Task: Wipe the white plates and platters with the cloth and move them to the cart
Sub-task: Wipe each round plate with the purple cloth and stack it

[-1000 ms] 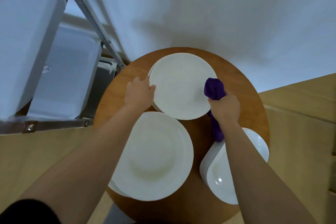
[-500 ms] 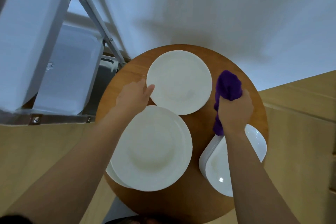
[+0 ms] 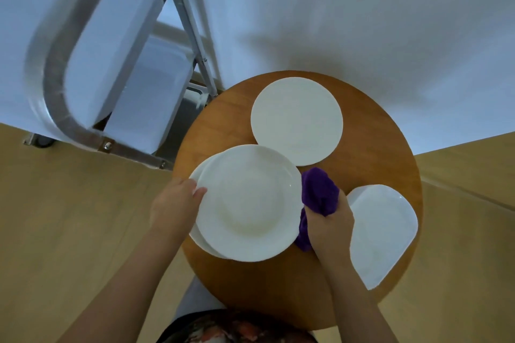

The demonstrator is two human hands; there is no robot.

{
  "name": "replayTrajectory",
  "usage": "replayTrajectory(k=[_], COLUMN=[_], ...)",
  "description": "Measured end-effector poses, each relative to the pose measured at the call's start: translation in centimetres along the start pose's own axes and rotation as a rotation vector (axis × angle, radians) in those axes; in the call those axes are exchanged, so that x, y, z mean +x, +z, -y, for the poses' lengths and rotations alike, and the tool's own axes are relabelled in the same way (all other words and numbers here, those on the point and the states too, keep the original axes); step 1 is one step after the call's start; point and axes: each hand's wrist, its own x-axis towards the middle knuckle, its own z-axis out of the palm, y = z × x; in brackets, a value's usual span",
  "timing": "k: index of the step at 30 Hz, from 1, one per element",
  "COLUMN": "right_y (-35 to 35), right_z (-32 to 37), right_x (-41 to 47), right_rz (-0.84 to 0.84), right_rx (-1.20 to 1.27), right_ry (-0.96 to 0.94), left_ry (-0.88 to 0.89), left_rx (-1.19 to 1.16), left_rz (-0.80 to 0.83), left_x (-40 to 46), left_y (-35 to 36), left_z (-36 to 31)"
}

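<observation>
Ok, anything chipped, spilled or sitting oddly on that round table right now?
No chips or spills visible. The large white deep plate sits offset on another plate beneath, whose rim peeks out left, while the left hand grips its edge. A faint tan smear shows in its well. The right hand holds the purple cloth beside it.

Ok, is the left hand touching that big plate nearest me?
Touching. The head view shows the left hand gripping the left rim of the big plate, thumb lying over its edge.
</observation>
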Motion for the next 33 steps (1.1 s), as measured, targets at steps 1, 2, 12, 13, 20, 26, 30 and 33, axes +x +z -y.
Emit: replayTrajectory(k=[1,2,12,13,20,26,30,33], right_y=[0.0,-0.1,-0.1,-0.2,-0.8,-1.0,0.4,3.0], right_z=[-0.1,-0.2,-0.9,-0.9,-0.4,0.2,1.6,2.4], right_x=[-0.1,0.0,0.6,0.6,0.5,-2.6,-5.5,-5.1], right_rz=[0.007,0.014,0.029,0.036,0.069,0.022,0.055,0.137], right_rx=[-0.009,-0.015,0.169,0.185,0.483,0.322,0.165,-0.265], right_ry=[-0.013,-0.016,0.258,0.267,0.372,0.231,0.078,0.177], left_ry=[-0.005,-0.014,-0.288,-0.312,-0.319,-0.343,-0.443,-0.483], left_rx=[0.001,-0.010,-0.613,-0.679,-1.139,-1.436,-1.643,-1.694], left_rz=[-0.006,-0.018,-0.067,-0.063,0.219,0.321,0.352,0.272], left_x=[0.1,0.1,-1.2,-1.3,-2.5,-3.4,-4.1,-5.1], left_y=[0.0,0.1,0.9,0.7,-0.4,0.0,0.8,1.6], left_z=[-0.2,-0.3,-0.9,-1.1,-2.1,-1.7,-2.7,-3.7])
